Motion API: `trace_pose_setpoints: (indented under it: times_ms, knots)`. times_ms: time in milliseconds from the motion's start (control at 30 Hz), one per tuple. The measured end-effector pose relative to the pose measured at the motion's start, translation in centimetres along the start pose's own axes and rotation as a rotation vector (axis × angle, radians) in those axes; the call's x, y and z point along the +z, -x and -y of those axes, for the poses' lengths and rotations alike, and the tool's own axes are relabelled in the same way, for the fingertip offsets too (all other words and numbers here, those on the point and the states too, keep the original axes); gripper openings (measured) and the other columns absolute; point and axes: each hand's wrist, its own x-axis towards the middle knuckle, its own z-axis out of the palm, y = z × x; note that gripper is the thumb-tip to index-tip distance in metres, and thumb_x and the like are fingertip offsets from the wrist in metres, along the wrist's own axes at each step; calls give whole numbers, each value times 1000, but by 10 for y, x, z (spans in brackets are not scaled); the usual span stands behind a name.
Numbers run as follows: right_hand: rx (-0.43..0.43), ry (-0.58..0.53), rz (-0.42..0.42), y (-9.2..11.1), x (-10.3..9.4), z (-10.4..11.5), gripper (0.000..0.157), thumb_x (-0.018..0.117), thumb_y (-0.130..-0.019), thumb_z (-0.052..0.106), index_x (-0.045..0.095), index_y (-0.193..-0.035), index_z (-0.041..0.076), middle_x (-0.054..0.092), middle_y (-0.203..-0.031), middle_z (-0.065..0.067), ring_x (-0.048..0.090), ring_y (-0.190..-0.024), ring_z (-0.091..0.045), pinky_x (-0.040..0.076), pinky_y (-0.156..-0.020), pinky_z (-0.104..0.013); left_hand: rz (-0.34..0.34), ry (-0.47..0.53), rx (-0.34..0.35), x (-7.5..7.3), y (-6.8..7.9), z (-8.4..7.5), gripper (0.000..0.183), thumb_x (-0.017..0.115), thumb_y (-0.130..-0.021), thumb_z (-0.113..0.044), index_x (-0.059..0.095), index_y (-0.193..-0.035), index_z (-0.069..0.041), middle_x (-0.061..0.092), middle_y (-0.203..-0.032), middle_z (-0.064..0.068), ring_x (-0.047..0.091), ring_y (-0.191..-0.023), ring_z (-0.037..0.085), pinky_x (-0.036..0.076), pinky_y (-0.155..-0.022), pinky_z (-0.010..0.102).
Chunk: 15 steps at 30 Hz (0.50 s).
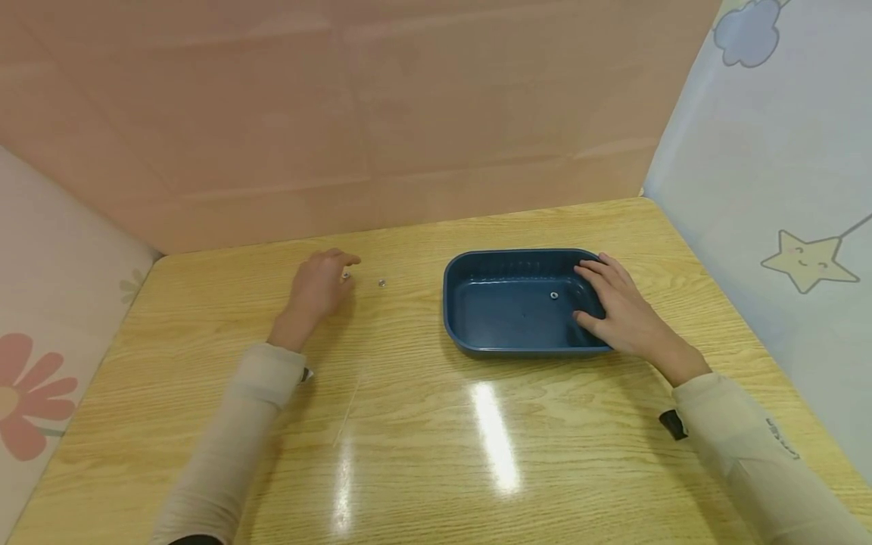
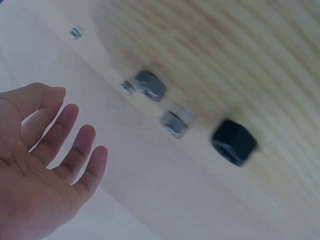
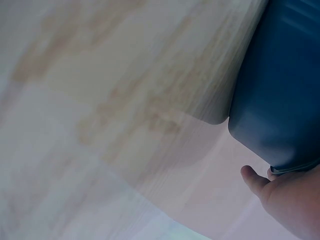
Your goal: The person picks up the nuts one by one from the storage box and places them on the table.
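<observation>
My left hand hovers over the left part of the table, fingers loosely bent and holding nothing. Beside its thumb and forefinger lies a small silver nut, and another small nut sits a little to the right. The left wrist view shows silver hex nuts of differing sizes and a larger black nut beside the open palm. A deep blue tray holds one small nut on its floor. My right hand rests over the tray's right rim, fingers and thumb reaching inside.
The pale wood-grain table ends at a brownish-pink backdrop. A light wall with a star picture stands at right, and one with a flower picture at left.
</observation>
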Motion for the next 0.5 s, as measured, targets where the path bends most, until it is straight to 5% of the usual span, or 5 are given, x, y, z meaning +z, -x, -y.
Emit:
trace_pose_setpoints:
  times_ms: [500]
  knots:
    - [-13,-3,-11,0,0,0,71,63,-93,17,30,-151,-7,23,-157,-29,3,-151,-45,13,-115,-69,-27,18,88,1,-8,-33,35,65,-92,-9,65,-127,-6,66,-128,15,61,-111,38,54,-84,49]
